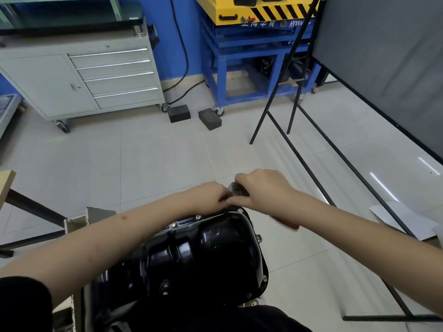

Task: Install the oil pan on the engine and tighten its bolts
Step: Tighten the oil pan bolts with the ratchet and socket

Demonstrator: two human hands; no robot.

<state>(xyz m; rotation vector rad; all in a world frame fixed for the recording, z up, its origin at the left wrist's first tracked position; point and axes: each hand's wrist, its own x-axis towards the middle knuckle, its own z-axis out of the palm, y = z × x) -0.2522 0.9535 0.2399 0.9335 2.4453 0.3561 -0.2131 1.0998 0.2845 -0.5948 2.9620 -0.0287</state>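
A glossy black oil pan [203, 250] sits on the engine below me, with silver bolts [198, 217] along its flange. My right hand [261, 188] grips a ratchet wrench [236, 188] whose silver head stands at the pan's far edge; its red handle end [287, 224] shows blurred under my wrist. My left hand [208, 194] rests against the ratchet head at the same far corner, fingers around the socket area. The bolt under the tool is hidden by both hands.
A grey wheeled drawer cabinet [84, 75] stands at back left. A blue frame with a yellow lift [251, 56] stands behind, two black blocks [194, 116] before it. A black stand with a dark panel [359, 68] runs along the right. Paper sheets [407, 219] lie on the tiled floor.
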